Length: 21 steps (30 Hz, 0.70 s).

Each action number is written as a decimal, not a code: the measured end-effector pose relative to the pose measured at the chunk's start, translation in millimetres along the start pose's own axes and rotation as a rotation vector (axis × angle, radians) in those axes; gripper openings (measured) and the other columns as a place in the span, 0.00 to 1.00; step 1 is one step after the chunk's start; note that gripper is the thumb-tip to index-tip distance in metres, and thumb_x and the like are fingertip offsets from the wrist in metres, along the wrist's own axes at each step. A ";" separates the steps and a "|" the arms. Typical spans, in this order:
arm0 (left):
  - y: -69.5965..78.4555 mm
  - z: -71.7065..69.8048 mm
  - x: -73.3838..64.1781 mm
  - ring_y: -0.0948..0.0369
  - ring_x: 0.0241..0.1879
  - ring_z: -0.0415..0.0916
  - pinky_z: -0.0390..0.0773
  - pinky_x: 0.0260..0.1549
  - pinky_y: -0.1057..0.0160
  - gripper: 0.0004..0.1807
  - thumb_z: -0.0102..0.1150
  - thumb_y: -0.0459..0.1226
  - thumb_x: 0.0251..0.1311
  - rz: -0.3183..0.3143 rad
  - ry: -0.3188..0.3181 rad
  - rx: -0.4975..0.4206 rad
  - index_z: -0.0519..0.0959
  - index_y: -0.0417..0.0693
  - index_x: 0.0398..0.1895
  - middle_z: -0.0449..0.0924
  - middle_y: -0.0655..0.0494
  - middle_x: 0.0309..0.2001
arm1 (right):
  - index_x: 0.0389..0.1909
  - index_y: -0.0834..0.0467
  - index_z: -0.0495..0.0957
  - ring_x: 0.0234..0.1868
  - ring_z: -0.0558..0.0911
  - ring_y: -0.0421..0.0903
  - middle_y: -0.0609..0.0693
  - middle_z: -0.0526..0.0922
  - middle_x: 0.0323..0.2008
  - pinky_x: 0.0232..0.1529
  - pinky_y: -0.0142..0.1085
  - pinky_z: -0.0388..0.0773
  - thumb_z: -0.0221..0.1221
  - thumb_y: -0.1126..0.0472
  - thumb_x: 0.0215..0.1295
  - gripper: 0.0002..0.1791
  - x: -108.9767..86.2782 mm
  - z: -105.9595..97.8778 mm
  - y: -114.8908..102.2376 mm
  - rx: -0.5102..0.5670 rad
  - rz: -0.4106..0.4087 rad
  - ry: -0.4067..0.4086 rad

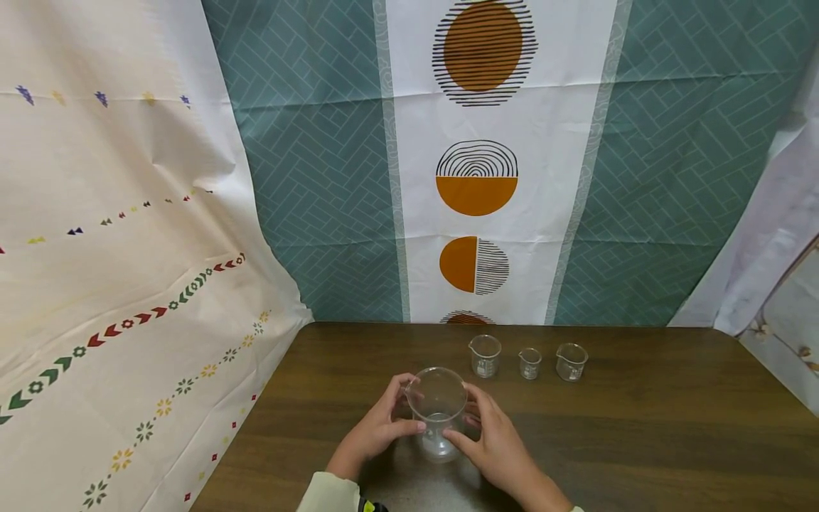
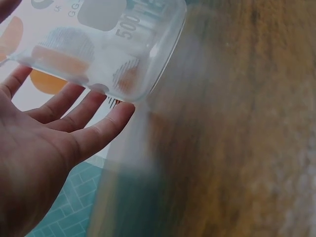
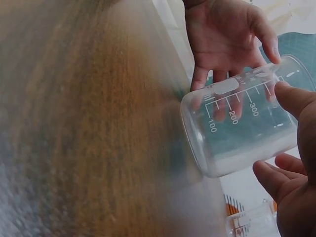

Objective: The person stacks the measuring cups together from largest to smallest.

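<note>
A large clear glass beaker is held upright between both hands at the front middle of the table. Its printed scale faces the right wrist view, and a 500 mark shows on the beaker in the left wrist view. My left hand grips it from the left, thumb in front and fingers spread along the far side. From the right, my right hand grips it the same way, its thumb on the near wall. Nothing is visible inside the beaker. Whether its base touches the table cannot be told.
Behind the hands, three smaller glass beakers stand in a row: a medium one, a tiny one and a low wide one. The brown wooden table ends at a patterned curtain; a cream cloth hangs left.
</note>
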<state>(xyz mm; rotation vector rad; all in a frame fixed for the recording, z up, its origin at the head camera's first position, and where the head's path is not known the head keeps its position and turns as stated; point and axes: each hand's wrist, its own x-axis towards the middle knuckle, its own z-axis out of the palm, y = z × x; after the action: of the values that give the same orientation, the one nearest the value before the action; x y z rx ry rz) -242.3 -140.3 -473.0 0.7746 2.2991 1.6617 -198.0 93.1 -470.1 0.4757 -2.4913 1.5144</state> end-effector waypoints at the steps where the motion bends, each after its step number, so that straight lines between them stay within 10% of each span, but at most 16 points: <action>1: -0.3 0.1 -0.2 0.47 0.59 0.70 0.76 0.47 0.60 0.35 0.62 0.42 0.60 0.000 0.000 -0.001 0.55 0.56 0.65 0.70 0.43 0.58 | 0.66 0.57 0.62 0.55 0.80 0.54 0.55 0.73 0.60 0.50 0.34 0.80 0.72 0.50 0.51 0.44 -0.2 0.2 0.2 0.003 0.000 -0.002; 21: -2.6 -2.5 4.7 0.48 0.62 0.67 0.76 0.52 0.61 0.43 0.63 0.42 0.60 0.029 -0.062 0.008 0.49 0.62 0.73 0.66 0.44 0.63 | 0.66 0.53 0.63 0.54 0.80 0.49 0.51 0.73 0.59 0.50 0.33 0.80 0.71 0.49 0.51 0.42 1.2 -0.4 4.6 0.007 -0.002 0.013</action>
<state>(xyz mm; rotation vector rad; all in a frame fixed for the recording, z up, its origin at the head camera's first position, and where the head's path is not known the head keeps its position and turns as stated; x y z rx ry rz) -248.2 -140.5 -473.9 0.8529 2.2650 1.6178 -200.8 95.2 -473.4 0.4681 -2.4759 1.5213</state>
